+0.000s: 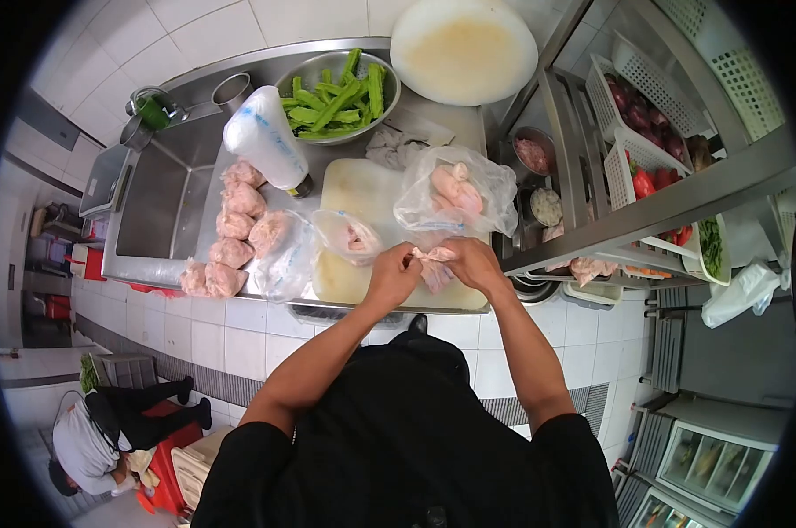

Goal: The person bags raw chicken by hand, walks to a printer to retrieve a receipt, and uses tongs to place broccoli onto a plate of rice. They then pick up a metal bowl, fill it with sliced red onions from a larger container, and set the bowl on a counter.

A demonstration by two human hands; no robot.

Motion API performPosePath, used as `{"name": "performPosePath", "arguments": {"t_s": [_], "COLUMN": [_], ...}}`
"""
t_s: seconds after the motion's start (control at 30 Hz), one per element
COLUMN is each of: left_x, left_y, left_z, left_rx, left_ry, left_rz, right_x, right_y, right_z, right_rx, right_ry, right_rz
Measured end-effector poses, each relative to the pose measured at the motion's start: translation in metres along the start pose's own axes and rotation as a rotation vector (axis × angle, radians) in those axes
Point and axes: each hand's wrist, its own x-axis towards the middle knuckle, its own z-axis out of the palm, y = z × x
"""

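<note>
Between my hands is a small clear plastic bag of raw meat [436, 278], at the front edge of the counter. My left hand [393, 276] pinches one side of its gathered top, and my right hand [474, 263] pinches the other. Just to the left, another plastic bag with raw meat [352, 236] lies on a white cutting board [329, 280]. Beyond my hands sits a large clear bag [455, 189] holding pale raw poultry pieces. Several filled bags of meat [235, 224] are heaped on the left, beside loose clear plastic bags [285, 264].
A plastic roll [262, 136] stands near a metal bowl of green ridged vegetables [336, 101]. A sink [165, 211] is at left, a round board [464, 53] at back. A metal rack [644, 207] with baskets borders the right. Another person [99, 440] works at lower left.
</note>
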Motion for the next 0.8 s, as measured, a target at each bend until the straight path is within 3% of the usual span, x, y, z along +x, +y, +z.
{"name": "performPosePath", "arguments": {"t_s": [0.03,0.07,0.13,0.17,0.23,0.33,0.43,0.47,0.5,0.6,0.67,0.7,0.77,0.8], "left_x": [-0.002,-0.001,0.001,-0.001,-0.005,0.003,0.011,0.016,0.022,0.034,0.036,0.033,0.027,0.028], "left_y": [-0.004,-0.01,-0.019,-0.023,-0.02,-0.009,0.017,0.025,0.032,0.041,0.045,0.041,0.032,0.032], "left_z": [0.003,0.005,0.007,0.008,0.004,-0.012,-0.021,-0.024,-0.025,-0.029,-0.024,-0.019,-0.01,-0.01], "left_rx": [-0.145,-0.144,-0.568,-0.568,-0.93,-0.99,-0.825,-0.826,-0.858,-0.959,-0.628,-0.627,-0.246,-0.245], "left_ry": [0.012,0.007,-0.071,-0.07,-0.092,-0.061,-0.14,-0.137,-0.057,0.061,0.127,0.13,-0.343,-0.348], "left_rz": [-0.134,-0.135,-0.349,-0.349,-0.531,-0.478,-0.385,-0.383,-0.321,-0.211,-0.203,-0.203,-0.201,-0.199], "right_x": [0.0,0.001,0.005,0.006,0.007,0.003,0.001,0.002,0.003,0.001,0.003,0.004,0.008,0.009], "right_y": [0.002,0.005,0.012,0.016,0.019,0.022,0.029,0.032,0.031,0.025,0.02,0.012,-0.002,-0.008], "right_z": [0.002,0.003,0.004,0.003,0.001,-0.002,-0.003,-0.004,-0.005,-0.012,-0.014,-0.015,-0.016,-0.019], "right_rx": [0.003,0.007,0.008,0.053,0.1,0.042,0.17,0.368,0.567,0.772,0.903,1.041,0.992,0.938], "right_ry": [0.001,-0.029,-0.059,-0.041,-0.024,-0.035,-0.084,-0.091,-0.095,-0.087,-0.043,0.0,0.052,0.106], "right_rz": [0.005,0.036,0.066,0.062,0.058,0.078,0.174,0.189,0.205,0.241,0.273,0.311,0.313,0.318]}}
